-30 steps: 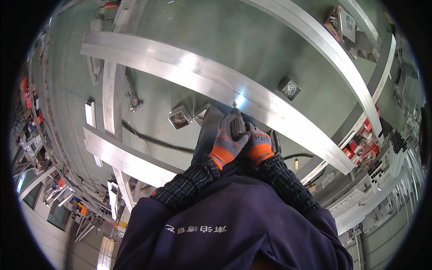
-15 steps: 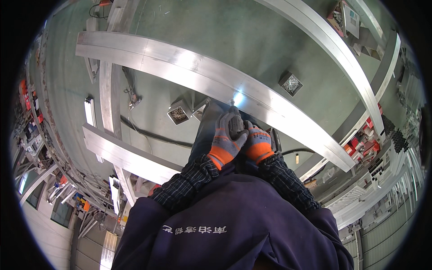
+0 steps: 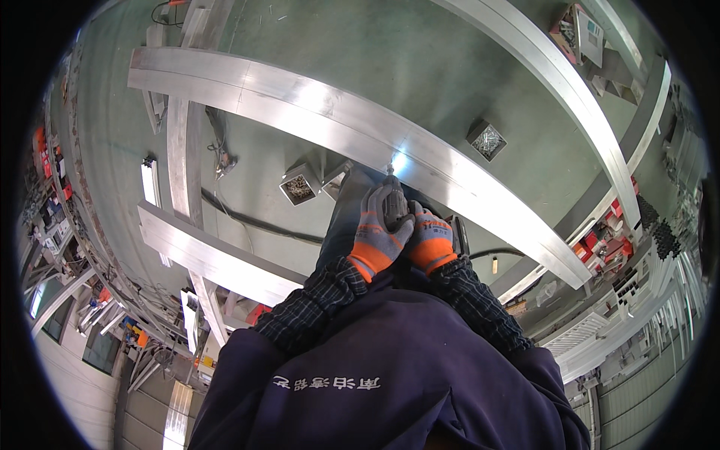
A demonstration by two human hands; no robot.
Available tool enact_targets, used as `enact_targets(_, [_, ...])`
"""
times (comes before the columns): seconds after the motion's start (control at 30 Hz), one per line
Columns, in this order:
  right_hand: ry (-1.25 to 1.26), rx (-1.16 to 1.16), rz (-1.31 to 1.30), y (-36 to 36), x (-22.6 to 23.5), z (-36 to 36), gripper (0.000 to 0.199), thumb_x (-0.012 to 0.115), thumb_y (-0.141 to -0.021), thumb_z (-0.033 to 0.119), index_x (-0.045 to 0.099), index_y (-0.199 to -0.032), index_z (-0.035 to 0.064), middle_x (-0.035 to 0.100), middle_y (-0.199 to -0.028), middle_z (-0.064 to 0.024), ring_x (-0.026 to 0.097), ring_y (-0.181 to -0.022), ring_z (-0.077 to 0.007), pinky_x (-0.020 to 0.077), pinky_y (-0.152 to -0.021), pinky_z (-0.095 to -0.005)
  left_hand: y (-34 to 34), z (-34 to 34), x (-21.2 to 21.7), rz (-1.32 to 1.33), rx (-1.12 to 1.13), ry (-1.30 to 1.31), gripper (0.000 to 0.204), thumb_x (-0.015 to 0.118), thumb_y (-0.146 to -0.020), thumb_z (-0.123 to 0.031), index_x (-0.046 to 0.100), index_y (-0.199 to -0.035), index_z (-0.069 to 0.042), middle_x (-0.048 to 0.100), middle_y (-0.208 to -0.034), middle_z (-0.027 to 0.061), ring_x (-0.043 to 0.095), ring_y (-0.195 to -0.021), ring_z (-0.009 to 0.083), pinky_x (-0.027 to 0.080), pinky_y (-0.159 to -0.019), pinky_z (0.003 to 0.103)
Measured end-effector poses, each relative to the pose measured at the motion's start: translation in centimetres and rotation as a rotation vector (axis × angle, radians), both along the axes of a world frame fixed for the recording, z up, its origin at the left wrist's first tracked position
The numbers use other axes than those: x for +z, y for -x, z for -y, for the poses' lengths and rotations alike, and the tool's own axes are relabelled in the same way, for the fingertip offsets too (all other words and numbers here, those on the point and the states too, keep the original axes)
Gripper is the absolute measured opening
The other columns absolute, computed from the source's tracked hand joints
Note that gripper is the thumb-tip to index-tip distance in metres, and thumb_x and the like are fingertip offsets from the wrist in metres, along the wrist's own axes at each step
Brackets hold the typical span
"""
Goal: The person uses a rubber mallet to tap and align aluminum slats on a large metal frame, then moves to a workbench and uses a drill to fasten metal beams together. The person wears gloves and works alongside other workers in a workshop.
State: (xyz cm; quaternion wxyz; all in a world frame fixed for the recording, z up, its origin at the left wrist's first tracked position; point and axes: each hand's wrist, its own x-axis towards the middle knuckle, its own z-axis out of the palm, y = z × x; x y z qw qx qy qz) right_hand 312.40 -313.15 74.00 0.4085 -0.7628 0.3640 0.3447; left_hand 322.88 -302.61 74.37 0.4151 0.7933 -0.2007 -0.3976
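A dark power drill (image 3: 394,204) is held in front of my body. Its tip meets the near edge of a long silver metal beam (image 3: 292,105), where its lamp throws a bright bluish spot. My left hand (image 3: 380,236), in a grey and orange work glove, is wrapped along the drill's body from the left. In a matching glove, my right hand (image 3: 432,238) is closed at the rear of the drill; the handle under it is hidden.
Square boxes of small metal fasteners, one left (image 3: 299,186) and one beyond the beam (image 3: 487,140), stand on the green floor. A shorter beam (image 3: 217,251) lies at near left, over a cross support (image 3: 182,161). Another long beam (image 3: 555,71) curves past far right. A dark cable (image 3: 259,223) trails leftward.
The view has shifted very slightly. Both hands keep their grip on the drill, and its tip stays at the beam's near edge.
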Motion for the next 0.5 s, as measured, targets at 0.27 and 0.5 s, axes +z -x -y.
enact_targets(0.27, [0.017, -0.01, -0.014, -0.32, 0.49, -0.21, 0.069, 0.076, -0.081, 0.042, 0.052, -0.138, 0.0119, 0.068, -0.12, -0.016, 0.066, -0.112, -0.0364, 0.0534, -0.093, -0.0472, -0.38, 0.0, 0.04, 0.007, -0.014, 0.01, 0.069, 0.08, -0.079, -0.014, 0.047, -0.139, -0.003, 0.05, -0.136, 0.0213, 0.053, -0.123, 0.0389, 0.046, -0.107, 0.044])
enact_targets(0.5, [0.009, -0.024, -0.032, -0.39, 0.22, -0.5, 0.068, 0.076, -0.08, 0.04, 0.052, -0.137, 0.0121, 0.067, -0.121, -0.0164, 0.066, -0.113, -0.0367, 0.0531, -0.093, -0.0472, -0.66, -0.21, 0.08, -0.035, -0.018, 0.011, 0.07, 0.079, -0.081, -0.016, 0.046, -0.14, -0.002, 0.049, -0.137, 0.022, 0.052, -0.126, 0.0393, 0.045, -0.109, 0.045])
